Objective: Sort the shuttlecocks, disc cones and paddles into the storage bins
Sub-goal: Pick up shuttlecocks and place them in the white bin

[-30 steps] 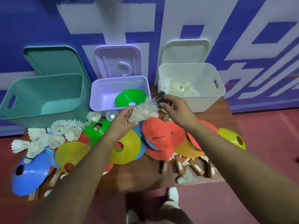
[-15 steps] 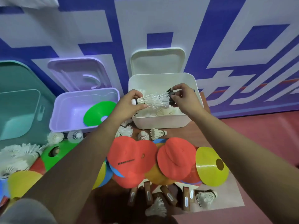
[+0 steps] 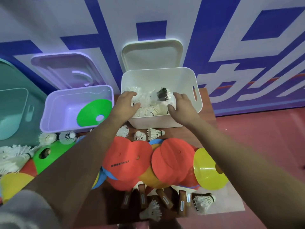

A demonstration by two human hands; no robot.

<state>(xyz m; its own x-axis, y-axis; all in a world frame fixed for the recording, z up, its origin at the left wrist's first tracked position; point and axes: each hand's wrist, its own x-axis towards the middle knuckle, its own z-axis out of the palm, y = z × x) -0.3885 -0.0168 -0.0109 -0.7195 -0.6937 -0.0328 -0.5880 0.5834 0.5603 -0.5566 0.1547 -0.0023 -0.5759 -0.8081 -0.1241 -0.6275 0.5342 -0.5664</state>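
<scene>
Both my hands hover over the white bin (image 3: 165, 124), fingers spread. My left hand (image 3: 127, 103) is at its left side and my right hand (image 3: 179, 103) at its right. Between them a blurred bunch of white shuttlecocks (image 3: 158, 96) with a dark end drops onto the shuttlecocks lying in the bin. The purple bin (image 3: 49, 116) to the left holds a green disc cone (image 3: 94, 113). Red paddles (image 3: 128, 159) overlap on the table below my arms, next to a yellow disc cone (image 3: 208, 172). Loose shuttlecocks (image 3: 155, 133) lie just in front of the white bin.
A teal bin (image 3: 13, 109) stands at the far left. Each bin's lid leans on the blue-and-white wall behind. More shuttlecocks (image 3: 13, 154) and a green disc cone (image 3: 47, 154) crowd the table's left. Wooden paddle handles (image 3: 165, 199) and two shuttlecocks (image 3: 203, 201) lie near the front edge.
My hands carried the stacked shuttlecocks from above the table to over the white bin, then spread apart and let them go into it. My view shifted right.
</scene>
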